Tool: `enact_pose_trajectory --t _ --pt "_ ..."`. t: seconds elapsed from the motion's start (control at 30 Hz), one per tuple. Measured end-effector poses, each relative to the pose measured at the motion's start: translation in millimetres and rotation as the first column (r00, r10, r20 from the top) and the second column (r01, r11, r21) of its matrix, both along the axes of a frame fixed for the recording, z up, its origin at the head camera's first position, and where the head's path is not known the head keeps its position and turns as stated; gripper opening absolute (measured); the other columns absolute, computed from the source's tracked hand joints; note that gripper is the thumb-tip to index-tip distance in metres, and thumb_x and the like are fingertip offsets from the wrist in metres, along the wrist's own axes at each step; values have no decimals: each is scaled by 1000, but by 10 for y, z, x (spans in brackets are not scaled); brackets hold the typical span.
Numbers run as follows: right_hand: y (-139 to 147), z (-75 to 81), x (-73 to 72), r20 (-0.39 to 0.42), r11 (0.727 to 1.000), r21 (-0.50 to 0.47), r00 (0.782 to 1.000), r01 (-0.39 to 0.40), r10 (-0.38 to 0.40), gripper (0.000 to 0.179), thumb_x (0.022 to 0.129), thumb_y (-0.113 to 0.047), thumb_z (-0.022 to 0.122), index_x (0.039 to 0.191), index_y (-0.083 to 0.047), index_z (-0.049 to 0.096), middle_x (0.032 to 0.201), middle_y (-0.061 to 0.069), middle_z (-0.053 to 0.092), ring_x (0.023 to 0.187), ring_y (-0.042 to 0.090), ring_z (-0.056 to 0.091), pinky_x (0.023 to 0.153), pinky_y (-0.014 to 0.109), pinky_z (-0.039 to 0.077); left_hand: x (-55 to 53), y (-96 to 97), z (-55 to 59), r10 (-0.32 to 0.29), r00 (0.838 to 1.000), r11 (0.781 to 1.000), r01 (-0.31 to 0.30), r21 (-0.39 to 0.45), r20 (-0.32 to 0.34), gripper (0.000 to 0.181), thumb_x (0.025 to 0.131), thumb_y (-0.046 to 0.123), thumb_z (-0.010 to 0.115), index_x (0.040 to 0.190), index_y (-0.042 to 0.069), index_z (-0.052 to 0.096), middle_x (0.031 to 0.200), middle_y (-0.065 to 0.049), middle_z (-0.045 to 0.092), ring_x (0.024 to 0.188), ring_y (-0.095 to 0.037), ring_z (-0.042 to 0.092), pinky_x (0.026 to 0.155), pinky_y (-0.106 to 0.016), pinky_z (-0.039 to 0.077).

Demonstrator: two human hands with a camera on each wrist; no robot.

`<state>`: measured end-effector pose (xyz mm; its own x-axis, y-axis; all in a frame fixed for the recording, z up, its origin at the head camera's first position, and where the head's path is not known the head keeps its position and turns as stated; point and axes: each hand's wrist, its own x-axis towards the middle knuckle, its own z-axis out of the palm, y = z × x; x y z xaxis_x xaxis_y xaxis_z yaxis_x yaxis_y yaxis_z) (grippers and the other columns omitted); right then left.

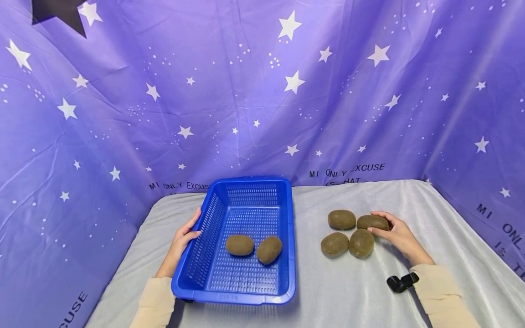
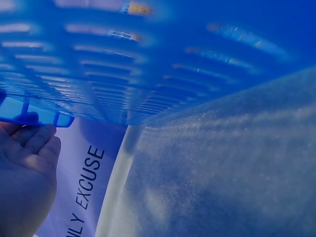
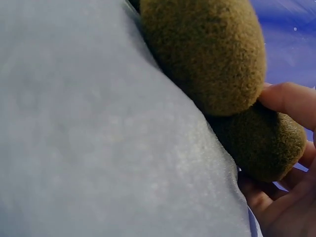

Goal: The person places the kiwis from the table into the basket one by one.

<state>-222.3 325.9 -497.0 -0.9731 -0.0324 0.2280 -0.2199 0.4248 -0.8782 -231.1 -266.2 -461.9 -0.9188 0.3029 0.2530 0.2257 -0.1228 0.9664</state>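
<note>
My left hand (image 1: pixel 182 239) holds the left rim of a blue plastic basket (image 1: pixel 292 255) with perforated walls. In the left wrist view, its fingers (image 2: pixel 37 140) lie under the basket's edge. Two brown kiwifruits, one at the left (image 1: pixel 239 245) and one at the right (image 1: pixel 269 250), lie on the basket floor. On the right, my right hand (image 1: pixel 398 234) grips another kiwifruit (image 1: pixel 366 222) between thumb and fingers. A nearer kiwifruit (image 3: pixel 207 54) partly hides the gripped one (image 3: pixel 261 143) in the right wrist view.
Two more kiwifruits, one behind (image 1: pixel 342 219) and one in front (image 1: pixel 334 244), lie left of the right hand. A pale grey cloth (image 1: pixel 324 291) covers the table. A purple star-print curtain (image 1: pixel 254 91) encloses the back and sides. A black device (image 1: pixel 399 283) is by the right sleeve.
</note>
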Motion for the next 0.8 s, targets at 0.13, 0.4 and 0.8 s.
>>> enact_pose_trajectory --t 0.13,0.4,0.8 --pt "1 -3 1 -3 1000 -1 1000 5 -5 55 84 -12 69 128 11 46 101 -30 53 90 -11 51 75 8 41 13 -2 10 -1 999 1000 0 6 46 62 93 -5 39 150 2 14 158 -11 1 130 3 31 98 -17 38" --pt "6 -20 3 -35 999 35 999 32 -31 53 83 -14 72 125 9 50 103 -29 52 91 -12 50 77 6 39 8 -2 9 18 999 1000 -17 -25 39 62 93 -6 39 149 1 15 158 -13 1 131 3 28 99 -15 35" --pt "7 2 14 -27 997 45 998 56 -55 53 83 -17 72 126 7 52 100 -29 54 89 -11 51 75 8 40 10 -2 -9 11 999 1000 -11 -9 35 62 92 -7 39 149 1 14 158 -13 2 131 2 29 98 -16 36"
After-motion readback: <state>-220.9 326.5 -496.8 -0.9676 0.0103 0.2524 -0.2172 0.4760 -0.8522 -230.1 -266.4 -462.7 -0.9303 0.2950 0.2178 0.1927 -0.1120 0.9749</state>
